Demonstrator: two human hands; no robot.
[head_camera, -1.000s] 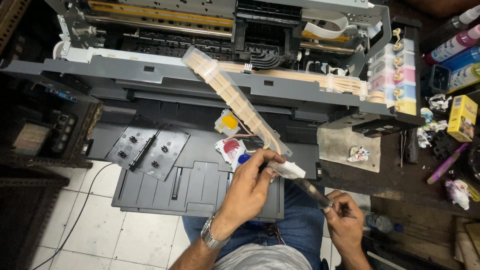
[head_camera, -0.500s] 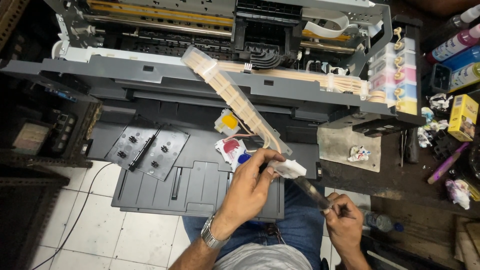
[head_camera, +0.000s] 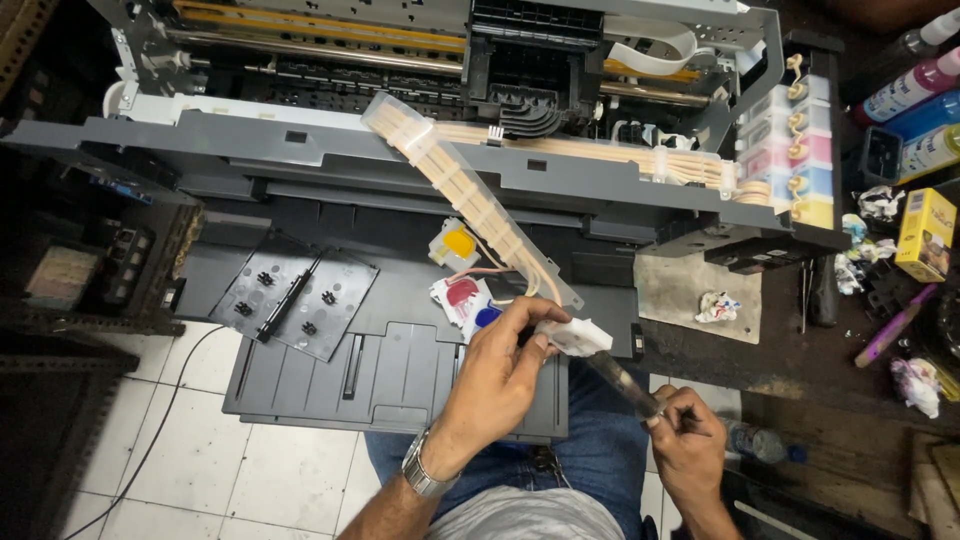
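The opened printer fills the upper half of the view, and everything else sits around it. Just below its front edge, over the grey paper tray, the left hand is clenched on a wad of white tissue, thumb and fingers pinching it from the left side. The tissue is wrapped around the upper tip of a syringe, a slim clear tube with dark ink inside, which slants down and to the right from the tissue. The right hand grasps the syringe's lower end, so the tube spans the gap between the two grips. A strip of clear ink tubes runs diagonally from the printer's middle down to a point just above the tissue (its end almost touching the left fingers). Beside the left hand, toward the printer, lie small ink-stained cartridges, yellow, red and blue. At the printer's right end stands a row of ink tanks. Right of the printer, on the dark desk, lie crumpled stained tissues and a yellow box.
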